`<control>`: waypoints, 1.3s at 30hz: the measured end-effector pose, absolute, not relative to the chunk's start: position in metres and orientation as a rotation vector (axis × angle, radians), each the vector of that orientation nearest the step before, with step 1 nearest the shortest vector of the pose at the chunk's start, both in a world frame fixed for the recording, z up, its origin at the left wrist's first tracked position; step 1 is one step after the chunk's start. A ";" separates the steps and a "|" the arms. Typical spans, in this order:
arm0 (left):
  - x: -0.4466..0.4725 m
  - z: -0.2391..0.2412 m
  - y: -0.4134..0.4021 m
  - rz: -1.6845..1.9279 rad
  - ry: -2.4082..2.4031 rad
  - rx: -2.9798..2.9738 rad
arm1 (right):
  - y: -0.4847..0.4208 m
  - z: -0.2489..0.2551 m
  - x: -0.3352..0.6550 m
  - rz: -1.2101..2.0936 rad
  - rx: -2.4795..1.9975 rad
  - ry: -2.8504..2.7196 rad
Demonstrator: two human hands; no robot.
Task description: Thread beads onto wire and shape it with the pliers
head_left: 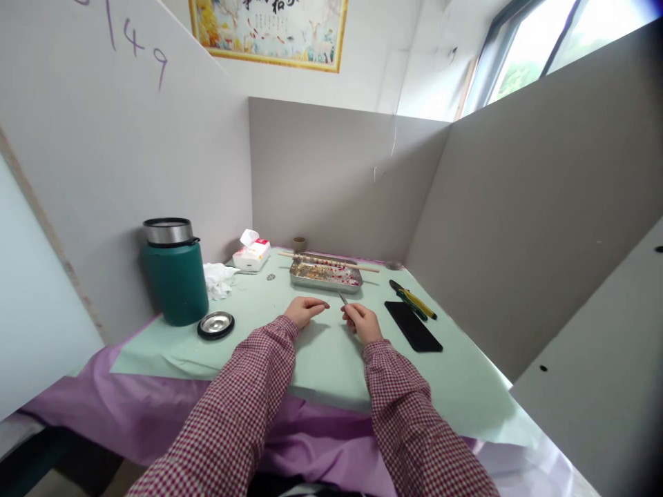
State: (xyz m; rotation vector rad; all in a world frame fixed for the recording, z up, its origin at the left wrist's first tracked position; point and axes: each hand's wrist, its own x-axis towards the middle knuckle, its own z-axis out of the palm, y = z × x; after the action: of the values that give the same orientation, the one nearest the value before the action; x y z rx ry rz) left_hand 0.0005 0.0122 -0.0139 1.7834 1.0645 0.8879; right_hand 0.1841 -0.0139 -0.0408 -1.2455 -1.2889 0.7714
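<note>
My right hand (361,322) is closed around a thin, pointed metal tool (342,297) that looks like tweezers; its tip points away, toward the tray. Just left of it, my left hand (304,312) has thumb and fingers pinched together. Whatever sits between those fingertips is too small to name. Beyond both hands is a shallow metal tray (326,285) with many small gold, red and white pieces in it. A wooden stick (369,268) lies across the tray, with small pale bits along its middle.
A black phone (413,326) and yellow-green pliers (418,303) lie to the right. On the left stand a green flask (176,283), its lid (216,324), crumpled tissue (218,279) and a tissue pack (251,255). A tape roll (299,244) sits behind the tray. Grey partitions (342,172) enclose the table.
</note>
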 end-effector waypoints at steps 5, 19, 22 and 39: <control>0.003 -0.021 0.018 1.037 0.996 1.961 | -0.015 -0.040 0.182 0.913 -1.143 -1.241; 0.005 -0.023 0.019 1.042 1.138 2.206 | -0.024 -0.034 0.180 0.237 -1.431 -1.419; 0.006 -0.021 0.017 1.033 1.209 2.241 | -0.023 -0.034 0.180 0.079 -1.473 -1.458; 0.005 -0.018 0.015 1.010 1.291 2.261 | -0.015 -0.040 0.183 0.603 -1.341 -1.345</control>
State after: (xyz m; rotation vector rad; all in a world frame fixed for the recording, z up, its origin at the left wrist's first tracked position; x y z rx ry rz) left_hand 0.0049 0.0153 -0.0180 2.2607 1.2914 1.0103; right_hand 0.1828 -0.0151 -0.0403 -1.3411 -1.3454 0.6029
